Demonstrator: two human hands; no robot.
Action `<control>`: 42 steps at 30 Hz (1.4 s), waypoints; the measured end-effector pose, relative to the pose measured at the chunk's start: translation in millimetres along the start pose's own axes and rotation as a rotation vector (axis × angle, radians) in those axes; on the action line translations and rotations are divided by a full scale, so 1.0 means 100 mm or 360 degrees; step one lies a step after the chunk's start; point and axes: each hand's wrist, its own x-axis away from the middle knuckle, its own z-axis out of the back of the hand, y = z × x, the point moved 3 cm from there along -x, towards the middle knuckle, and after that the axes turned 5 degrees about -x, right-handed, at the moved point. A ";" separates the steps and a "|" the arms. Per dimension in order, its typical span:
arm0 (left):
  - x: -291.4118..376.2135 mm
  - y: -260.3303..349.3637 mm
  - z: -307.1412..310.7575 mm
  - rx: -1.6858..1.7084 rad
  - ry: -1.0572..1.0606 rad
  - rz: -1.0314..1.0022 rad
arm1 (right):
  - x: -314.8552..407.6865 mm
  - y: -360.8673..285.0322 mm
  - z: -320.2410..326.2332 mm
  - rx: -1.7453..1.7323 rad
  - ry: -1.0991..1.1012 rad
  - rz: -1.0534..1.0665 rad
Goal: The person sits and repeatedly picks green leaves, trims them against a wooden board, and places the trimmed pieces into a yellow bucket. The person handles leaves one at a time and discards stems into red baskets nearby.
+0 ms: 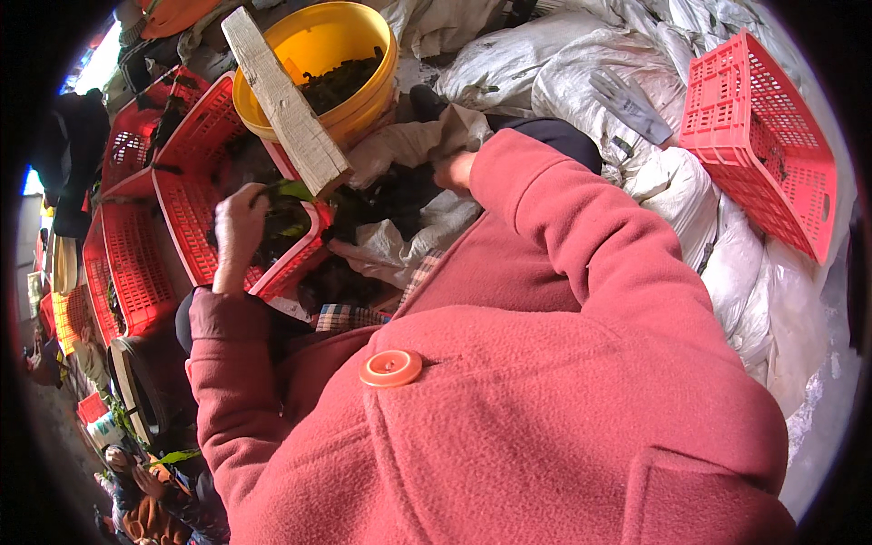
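Note:
My left hand (238, 221) is raised over a red plastic crate (194, 225), its fingers closed on the end of a green leafy strip (294, 190). More dark green pieces lie inside that crate. My right hand (455, 170) reaches to the mouth of a white woven sack (388, 248) holding dark material; its fingertips are hidden there. A rough wooden board (286, 102) lies slanted across the rim of a yellow bucket (327, 34), which has dark green leafy pieces (344, 83) in it.
Filled white woven sacks (586, 61) are piled to the right. On them rest a grey work glove (630, 105) and a tilted red crate (756, 143). More red crates (136, 259) stand at left. Another person (157, 501) is at the lower left.

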 end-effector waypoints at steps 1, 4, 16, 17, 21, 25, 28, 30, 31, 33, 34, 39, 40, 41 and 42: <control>-0.01 -0.06 0.10 -0.0007 0.0059 0.0127 | -0.03 -0.04 0.05 -0.0065 0.0149 0.0048; 0.01 -0.08 0.31 0.0079 0.0165 0.0147 | -0.25 -0.26 0.23 -0.0546 0.0699 0.0234; 0.04 -0.57 0.62 -0.0268 0.0565 0.0158 | -1.56 -0.85 -0.06 -0.0391 0.1035 -0.0067; 0.02 -0.58 0.55 -0.0343 0.0469 0.0159 | -1.72 -0.76 -0.09 -0.1023 0.1228 -0.0005; -0.05 -0.49 0.46 -0.0284 0.0456 0.0244 | -2.10 -0.53 -0.15 -0.1169 0.1266 -0.0045; -0.05 -0.31 0.51 -0.0183 0.0513 0.0293 | -1.65 -0.27 0.27 -0.1252 0.1509 -0.0223; -0.04 -0.26 0.44 -0.0198 0.0495 0.0325 | -1.18 -0.20 0.62 -0.1660 0.2231 -0.0421; -0.06 -0.26 0.38 -0.0221 0.0483 0.0268 | -1.05 -0.24 0.66 -0.1833 0.2169 -0.0368; -0.07 -0.27 0.34 -0.0262 0.0420 0.0298 | -1.04 -0.23 0.64 -0.1894 0.2153 -0.0316; -0.08 -0.28 0.28 -0.0358 0.0324 0.0305 | -1.05 -0.22 0.57 -0.1906 0.2096 -0.0094; -0.09 -0.28 0.25 -0.0384 0.0215 0.0321 | -1.05 -0.18 0.55 -0.1896 0.2092 0.0019; -0.05 0.06 0.19 0.0115 -0.0221 -0.0043 | -0.64 0.14 0.68 -0.2060 0.2305 -0.0840; -0.04 0.15 0.24 0.0150 -0.0204 -0.0045 | -0.42 0.13 0.79 -0.1959 0.2428 -0.1009; -0.03 0.24 0.30 0.0112 -0.0193 -0.0053 | -0.26 0.14 0.88 -0.2685 0.2369 -0.0750; -0.06 0.31 0.36 0.0274 -0.0244 0.0158 | -0.04 0.06 1.05 -0.2562 0.2548 -0.0687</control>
